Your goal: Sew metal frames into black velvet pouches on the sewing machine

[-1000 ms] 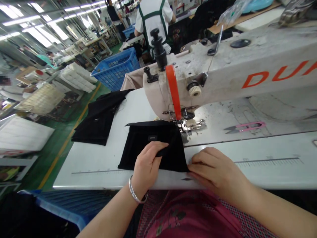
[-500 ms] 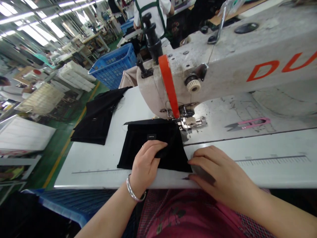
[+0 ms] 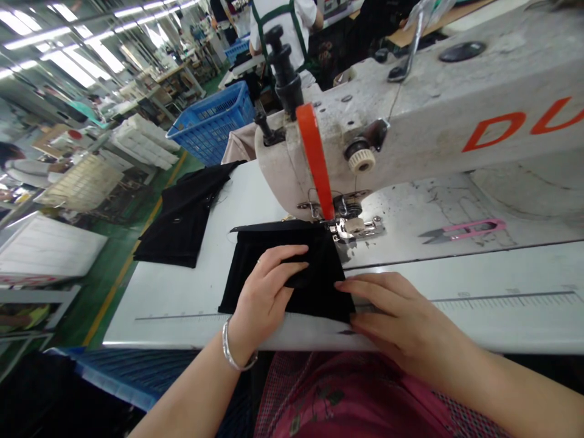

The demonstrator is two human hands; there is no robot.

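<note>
The table's point(image 3: 159, 298) front edge runs just nearer than the cloth point(image 3: 322, 292); white tabletop shows between cloth and black pile point(image 3: 180, 222) on the left. At the right, snips point(image 3: 477, 229) lie beyond the right hand point(image 3: 392, 307). The cloth's far right corner reaches the machine's point(image 3: 285, 176) foot. The left hand point(image 3: 267, 292) lies over the cloth, fingers bent; the right touches its right edge, fingertips parted. Whether either pinches, I cannot tell.
</note>
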